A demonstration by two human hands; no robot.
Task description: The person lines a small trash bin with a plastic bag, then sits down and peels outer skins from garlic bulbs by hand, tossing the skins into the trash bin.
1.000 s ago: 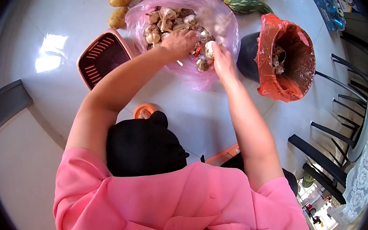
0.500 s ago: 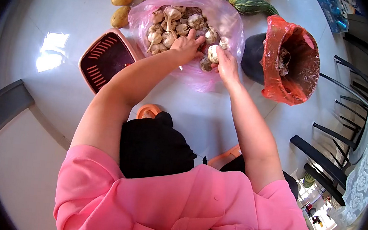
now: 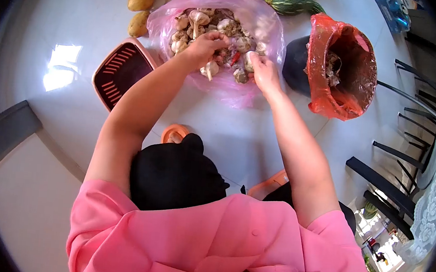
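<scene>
A pink plastic bag (image 3: 158, 22) lies spread open on the floor, with many garlic bulbs (image 3: 200, 18) inside it, some with stalks. My right hand (image 3: 266, 74) pinches a whitish garlic bulb (image 3: 249, 61) at the bag's right side. Just below that bulb sits another, darker garlic bulb (image 3: 240, 76). Among the bulbs in the middle is my left hand (image 3: 207, 46), its fingers curled in; what they grip, if anything, is hidden. Between my hands lies a small red piece (image 3: 235, 59) that I cannot identify.
At left stands a pink-rimmed basket (image 3: 101, 66). A bin lined with a red bag (image 3: 318, 88) is at right, with peelings inside. Two potatoes (image 3: 138, 24) and a striped green gourd (image 3: 289, 2) lie at the back. Black chair legs (image 3: 379, 184) crowd the right edge.
My left hand has moved left over the bulbs, and its spread fingers have curled. The right hand still holds its bulb, now slightly lower in the bag. The view has shifted a little.
</scene>
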